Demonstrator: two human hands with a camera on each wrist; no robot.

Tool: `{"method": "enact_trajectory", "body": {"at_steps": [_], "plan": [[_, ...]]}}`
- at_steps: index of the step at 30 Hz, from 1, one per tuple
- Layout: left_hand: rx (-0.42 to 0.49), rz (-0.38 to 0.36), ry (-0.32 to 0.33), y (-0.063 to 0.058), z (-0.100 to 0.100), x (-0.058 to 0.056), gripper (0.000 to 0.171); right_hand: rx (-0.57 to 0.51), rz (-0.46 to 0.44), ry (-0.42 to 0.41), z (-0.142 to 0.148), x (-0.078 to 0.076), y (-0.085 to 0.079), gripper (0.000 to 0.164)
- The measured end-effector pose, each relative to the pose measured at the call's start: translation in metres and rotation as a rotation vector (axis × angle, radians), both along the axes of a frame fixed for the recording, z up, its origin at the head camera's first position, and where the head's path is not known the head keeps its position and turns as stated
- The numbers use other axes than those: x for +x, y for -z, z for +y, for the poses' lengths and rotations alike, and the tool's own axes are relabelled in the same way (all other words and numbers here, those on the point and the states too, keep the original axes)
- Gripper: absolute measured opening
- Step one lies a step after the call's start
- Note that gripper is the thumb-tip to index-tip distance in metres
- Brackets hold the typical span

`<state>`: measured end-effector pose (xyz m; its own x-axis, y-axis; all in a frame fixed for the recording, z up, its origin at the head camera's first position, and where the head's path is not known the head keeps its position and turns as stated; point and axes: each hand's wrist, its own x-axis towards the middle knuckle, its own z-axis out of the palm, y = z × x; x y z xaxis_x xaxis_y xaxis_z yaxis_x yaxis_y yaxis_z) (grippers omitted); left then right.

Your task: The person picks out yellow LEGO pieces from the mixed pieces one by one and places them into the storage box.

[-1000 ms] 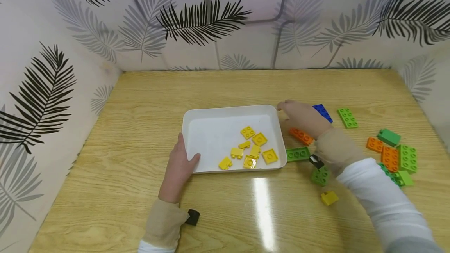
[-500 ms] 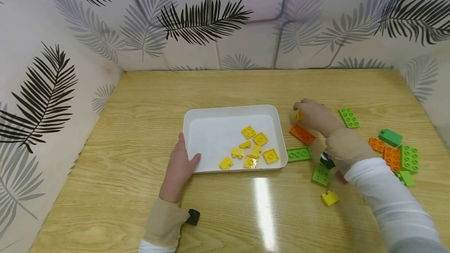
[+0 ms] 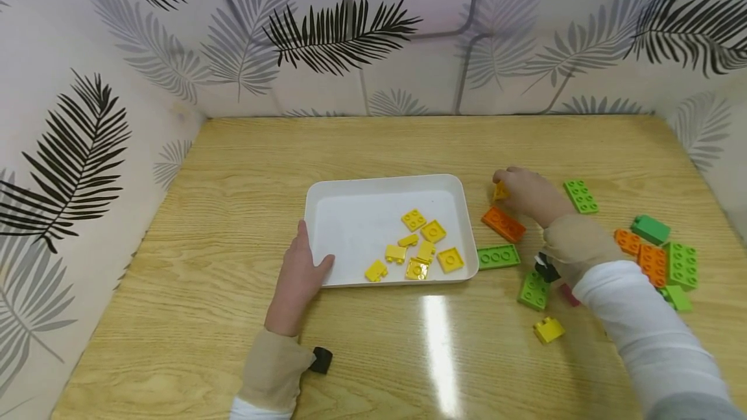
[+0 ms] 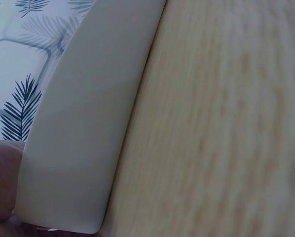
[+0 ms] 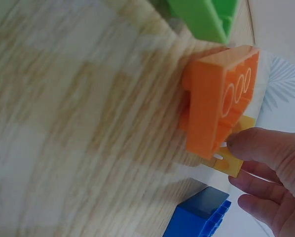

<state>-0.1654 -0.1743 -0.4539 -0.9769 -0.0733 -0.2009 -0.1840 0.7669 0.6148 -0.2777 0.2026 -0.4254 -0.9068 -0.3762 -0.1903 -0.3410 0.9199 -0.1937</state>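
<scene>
My left hand holds the near left corner of a white tray, its thumb over the rim and its fingers along the outside. Several yellow bricks lie in the tray, mostly towards its right half. Beyond the tray's right side, my right hand pinches a yellow brick between thumb and fingers, low over the table. An upturned orange brick lies right beside it. A blue brick shows near the fingers in the right wrist view; the hand hides it in the head view.
A green brick lies against the tray's right side. Another green brick, a yellow brick and a dark pink piece lie nearer. Orange and green bricks cluster at far right. A patterned wall stands behind.
My right hand has moved right, from beside the tray's far right corner, and a yellow brick now shows in its fingers. The blue brick is now covered in the head view. My left hand stays put.
</scene>
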Motion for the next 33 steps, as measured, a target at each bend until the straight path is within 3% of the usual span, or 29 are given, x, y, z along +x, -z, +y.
{"method": "enact_trajectory", "body": {"at_steps": [10, 18, 25, 33], "plan": [[0.019, 0.015, 0.001, 0.001, 0.000, 0.000, 0.081, -0.053, 0.029, 0.008, -0.005, 0.000, -0.005, 0.040], [0.020, 0.018, 0.009, 0.000, 0.000, 0.000, 0.081, -0.022, 0.035, -0.028, -0.026, 0.003, -0.024, 0.040], [0.023, 0.003, 0.003, 0.000, -0.001, 0.000, 0.082, -0.041, 0.097, -0.057, -0.044, 0.005, -0.031, 0.041], [0.022, 0.007, 0.003, 0.000, 0.000, 0.000, 0.081, -0.001, 0.087, -0.108, -0.069, 0.007, -0.036, 0.045]]}}
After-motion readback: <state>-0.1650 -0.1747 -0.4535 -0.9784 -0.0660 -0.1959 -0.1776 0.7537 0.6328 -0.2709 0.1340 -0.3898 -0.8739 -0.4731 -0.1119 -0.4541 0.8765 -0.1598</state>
